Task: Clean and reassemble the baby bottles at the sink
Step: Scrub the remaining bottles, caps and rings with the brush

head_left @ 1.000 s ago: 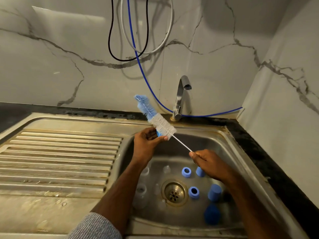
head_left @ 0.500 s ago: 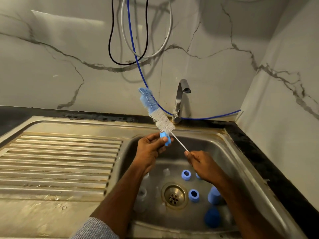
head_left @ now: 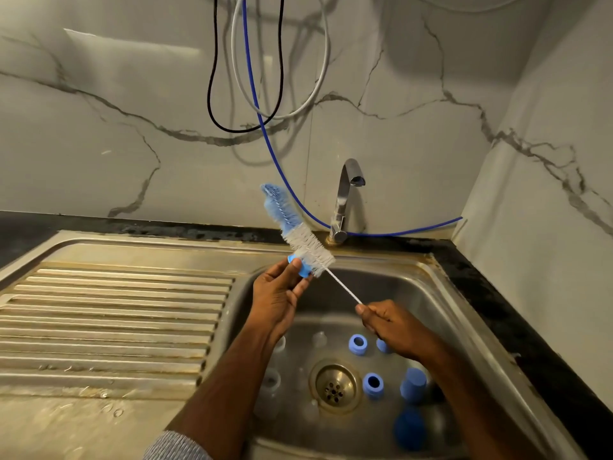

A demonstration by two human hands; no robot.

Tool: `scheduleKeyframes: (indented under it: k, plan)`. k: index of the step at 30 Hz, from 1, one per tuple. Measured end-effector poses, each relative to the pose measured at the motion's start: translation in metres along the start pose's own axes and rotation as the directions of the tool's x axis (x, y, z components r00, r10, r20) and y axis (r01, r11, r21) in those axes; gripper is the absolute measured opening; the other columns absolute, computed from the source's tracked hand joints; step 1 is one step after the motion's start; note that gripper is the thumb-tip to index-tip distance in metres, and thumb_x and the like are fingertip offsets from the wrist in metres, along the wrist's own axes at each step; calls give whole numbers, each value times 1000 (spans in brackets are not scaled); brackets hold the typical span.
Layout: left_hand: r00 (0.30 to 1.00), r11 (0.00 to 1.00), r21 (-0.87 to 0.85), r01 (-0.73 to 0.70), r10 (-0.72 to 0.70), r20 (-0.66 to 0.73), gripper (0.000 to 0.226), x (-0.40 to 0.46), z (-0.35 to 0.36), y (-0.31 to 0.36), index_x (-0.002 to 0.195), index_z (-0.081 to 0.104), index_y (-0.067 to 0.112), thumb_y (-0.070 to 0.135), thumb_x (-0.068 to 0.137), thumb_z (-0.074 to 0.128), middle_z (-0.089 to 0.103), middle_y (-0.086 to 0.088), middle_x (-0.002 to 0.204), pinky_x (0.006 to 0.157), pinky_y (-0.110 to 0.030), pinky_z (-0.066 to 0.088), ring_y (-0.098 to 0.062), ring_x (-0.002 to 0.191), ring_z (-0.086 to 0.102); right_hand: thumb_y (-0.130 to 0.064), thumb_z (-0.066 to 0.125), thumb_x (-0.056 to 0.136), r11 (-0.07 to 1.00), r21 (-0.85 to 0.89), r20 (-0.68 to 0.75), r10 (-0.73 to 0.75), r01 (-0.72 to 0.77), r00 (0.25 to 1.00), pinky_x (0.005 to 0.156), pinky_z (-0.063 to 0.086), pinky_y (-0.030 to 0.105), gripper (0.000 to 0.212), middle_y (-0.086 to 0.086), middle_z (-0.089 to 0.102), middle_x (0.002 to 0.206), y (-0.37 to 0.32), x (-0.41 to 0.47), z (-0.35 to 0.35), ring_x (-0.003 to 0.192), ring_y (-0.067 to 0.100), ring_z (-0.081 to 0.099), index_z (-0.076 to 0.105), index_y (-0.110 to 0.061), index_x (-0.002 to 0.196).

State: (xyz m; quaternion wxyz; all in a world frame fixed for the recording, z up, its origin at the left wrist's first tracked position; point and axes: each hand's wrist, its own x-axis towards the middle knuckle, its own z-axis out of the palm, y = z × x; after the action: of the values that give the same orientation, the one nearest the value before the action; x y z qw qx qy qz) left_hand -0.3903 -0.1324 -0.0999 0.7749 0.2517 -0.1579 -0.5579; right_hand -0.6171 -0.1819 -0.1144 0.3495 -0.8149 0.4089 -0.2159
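My left hand (head_left: 278,293) pinches a small blue bottle ring (head_left: 300,265) above the sink's left rim. The bottle brush (head_left: 298,235), blue at its tip and white lower down, passes through the ring and points up and left. My right hand (head_left: 391,323) grips the brush's thin wire handle over the basin. In the steel sink (head_left: 441,313) lie blue rings (head_left: 358,344) (head_left: 373,385), blue caps (head_left: 413,386) (head_left: 409,426) and clear bottles (head_left: 270,381), partly hidden by my arms.
The tap (head_left: 345,197) stands behind the basin, with no water seen running. A ribbed steel drainboard (head_left: 109,313) lies to the left. Black, white and blue hoses (head_left: 262,121) hang on the marble wall. The drain (head_left: 334,388) sits mid-basin. A side wall closes the right.
The brush has slid further up through the ring, so the white bristles now sit above my left fingers. Both hands shifted only slightly.
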Motion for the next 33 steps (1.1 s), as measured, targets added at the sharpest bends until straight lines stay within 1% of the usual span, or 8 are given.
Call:
scheduleKeyframes:
  k: [6, 11, 14, 16, 21, 26, 29, 33]
  plan:
    - [999, 988, 152, 24, -30, 39, 42, -6, 5, -8, 115, 68, 4, 10, 74, 72, 73, -16, 115, 91, -38, 60, -29, 110, 71, -38, 45, 105, 999, -52, -70, -6, 2, 998, 59, 41, 28, 46, -6, 49, 55, -2, 0, 7, 53, 5, 45, 55, -16, 66]
    - [1000, 1000, 21, -4, 4, -20, 46, 2, -4, 4, 120, 64, 0, 12, 76, 72, 72, -20, 118, 91, -37, 60, -31, 112, 69, -34, 46, 105, 1000, -9, 9, 1, 0, 1000, 58, 39, 26, 45, -7, 45, 54, 0, -2, -1, 53, 8, 41, 51, -18, 64]
    - [999, 971, 241, 1, -11, 42, 44, -3, -3, -3, 116, 68, 5, 12, 73, 75, 74, -16, 114, 79, -31, 62, -28, 106, 73, -36, 46, 105, 999, -43, -48, 8, -10, 999, 60, 41, 28, 45, -6, 47, 55, -2, -2, 3, 53, 6, 43, 52, -18, 65]
    - [998, 957, 291, -1, -17, 61, 43, -5, 1, -10, 115, 69, 6, 12, 73, 76, 75, -15, 111, 75, -28, 61, -27, 103, 74, -35, 46, 105, 999, -49, -58, -10, 8, 998, 60, 41, 29, 45, -5, 48, 55, -6, -1, 8, 53, 6, 44, 54, -16, 66]
    - [1000, 1000, -3, -4, 4, -10, 35, 1, -1, 0, 110, 67, 3, 11, 77, 71, 75, -15, 109, 85, -36, 62, -28, 108, 71, -35, 45, 106, 1000, -1, 32, 17, -17, 999, 57, 39, 24, 46, -9, 44, 52, -3, -2, -3, 51, 6, 41, 52, -17, 64]
    - [996, 978, 208, 15, -32, 80, 36, -8, 6, -6, 113, 67, 4, 9, 77, 70, 76, -14, 108, 86, -34, 62, -26, 101, 74, -39, 46, 105, 998, -59, -93, -32, 26, 995, 52, 39, 19, 47, -7, 46, 52, -4, 2, 9, 49, 3, 43, 52, -18, 63]
    - [989, 989, 123, 76, -90, 120, 39, -9, 7, -6, 117, 65, 0, 12, 80, 68, 71, -23, 118, 86, -36, 62, -34, 108, 71, -40, 47, 104, 997, -81, -182, -34, 19, 983, 51, 37, 20, 47, -11, 46, 48, -2, 6, 7, 47, 2, 43, 49, -22, 60]
    - [991, 992, -72, 102, -96, 92, 33, -3, 1, -1, 112, 67, -1, 13, 83, 69, 69, -25, 122, 81, -36, 62, -35, 112, 69, -38, 47, 105, 998, -61, -107, -19, 13, 994, 57, 39, 29, 48, -10, 44, 49, 8, 2, -4, 49, 3, 40, 47, -23, 59]
